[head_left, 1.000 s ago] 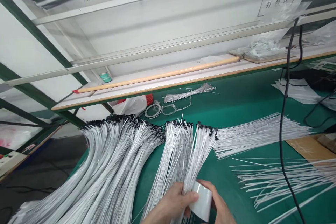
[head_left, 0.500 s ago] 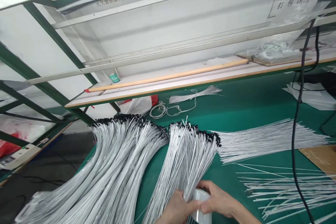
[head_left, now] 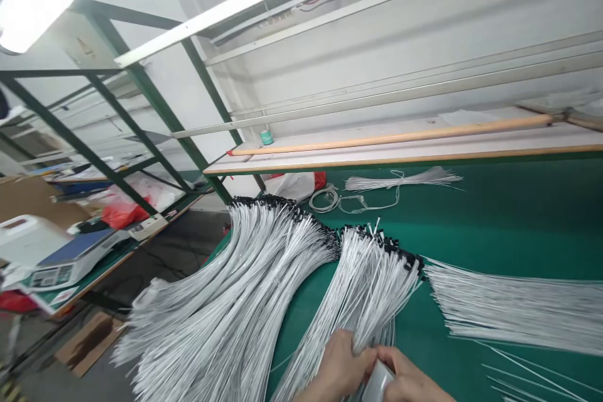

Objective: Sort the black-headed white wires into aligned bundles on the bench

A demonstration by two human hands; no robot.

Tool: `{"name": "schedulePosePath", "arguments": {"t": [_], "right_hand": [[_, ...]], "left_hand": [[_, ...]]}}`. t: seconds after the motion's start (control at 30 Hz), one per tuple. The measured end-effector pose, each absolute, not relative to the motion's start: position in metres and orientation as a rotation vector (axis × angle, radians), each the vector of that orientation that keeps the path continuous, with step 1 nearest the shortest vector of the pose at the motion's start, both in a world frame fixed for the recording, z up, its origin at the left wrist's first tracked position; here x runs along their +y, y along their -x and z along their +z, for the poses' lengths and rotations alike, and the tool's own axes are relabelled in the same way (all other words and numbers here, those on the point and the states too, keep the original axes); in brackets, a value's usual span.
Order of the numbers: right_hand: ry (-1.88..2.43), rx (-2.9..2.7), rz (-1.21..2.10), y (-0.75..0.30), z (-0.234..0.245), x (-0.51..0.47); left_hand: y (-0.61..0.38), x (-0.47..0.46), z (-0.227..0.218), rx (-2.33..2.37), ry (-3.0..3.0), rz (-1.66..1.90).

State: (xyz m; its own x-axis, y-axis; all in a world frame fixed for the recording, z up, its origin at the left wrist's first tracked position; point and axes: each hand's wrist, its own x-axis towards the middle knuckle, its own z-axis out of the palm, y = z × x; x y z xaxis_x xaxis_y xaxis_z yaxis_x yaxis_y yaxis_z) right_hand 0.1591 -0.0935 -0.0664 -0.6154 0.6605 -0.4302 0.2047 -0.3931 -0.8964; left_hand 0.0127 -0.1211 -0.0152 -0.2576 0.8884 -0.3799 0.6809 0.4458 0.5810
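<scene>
At bottom centre, the left hand (head_left: pixel 343 361) squeezes wires (head_left: pixel 377 308); the right hand (head_left: pixel 407 378) grips a roll (head_left: pixel 379 383). Looks like wrapping; the next turn needs a tight hold.

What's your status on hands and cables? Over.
Left hand gripping black-ended white cable bundle. Right hand holding glossy white piece beside it. Neighbouring cables crowd close on the left.

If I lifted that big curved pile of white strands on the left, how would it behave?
The pile would likely sag, since its strands sweep in long curves. It may splay, because the lower ends fan apart. Its crowded black tips might snag together.
</scene>
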Motion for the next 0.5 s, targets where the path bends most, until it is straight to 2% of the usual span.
{"name": "schedulePosePath", "arguments": {"t": [0.27,0.5], "right_hand": [[0.864,-1.425,2.338,-0.152,-0.049,-0.083],[1.013,-1.488,2.382,-0.144,-0.046,-0.087]], "left_hand": [[-0.019,-0.127,-0.011,2.149,-1.357,0.364],[-0.013,-0.135,0.003,2.189,-1.306,0.346]]}}
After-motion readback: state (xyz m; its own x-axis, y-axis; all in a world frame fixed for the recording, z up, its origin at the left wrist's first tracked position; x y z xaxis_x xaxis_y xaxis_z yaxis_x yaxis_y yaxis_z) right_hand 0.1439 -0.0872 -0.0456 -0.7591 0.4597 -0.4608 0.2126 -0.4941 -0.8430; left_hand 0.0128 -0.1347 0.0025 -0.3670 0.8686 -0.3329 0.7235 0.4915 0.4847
